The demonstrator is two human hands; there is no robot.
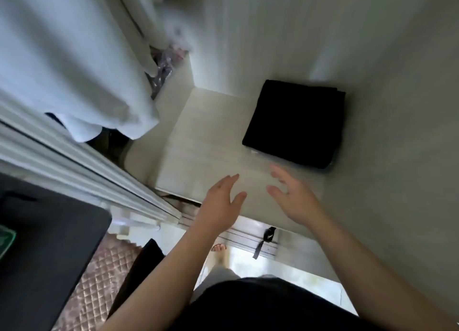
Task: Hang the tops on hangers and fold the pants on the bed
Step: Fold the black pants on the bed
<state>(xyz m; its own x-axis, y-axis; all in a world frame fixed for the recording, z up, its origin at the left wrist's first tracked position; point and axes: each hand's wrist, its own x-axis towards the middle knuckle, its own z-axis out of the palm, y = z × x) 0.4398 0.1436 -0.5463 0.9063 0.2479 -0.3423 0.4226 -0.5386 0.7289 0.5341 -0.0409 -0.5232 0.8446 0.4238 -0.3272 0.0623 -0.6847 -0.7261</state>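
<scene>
A folded black garment point(295, 123), a neat square stack, lies on the pale shelf point(198, 142) inside a wardrobe, toward its right wall. My left hand point(221, 201) and my right hand point(293, 194) hover side by side just in front of it, above the shelf's front part. Both have relaxed, spread fingers and hold nothing. Light grey-blue tops point(74, 65) hang at the upper left, their hems reaching down near the shelf's left end.
A white sliding-door frame point(82, 162) runs diagonally at left. Below it is a quilted pink-brown bed cover point(99, 276) with a dark item point(42, 256) on it. The wardrobe's door track point(248, 241) and a small black strap point(265, 239) lie near my feet.
</scene>
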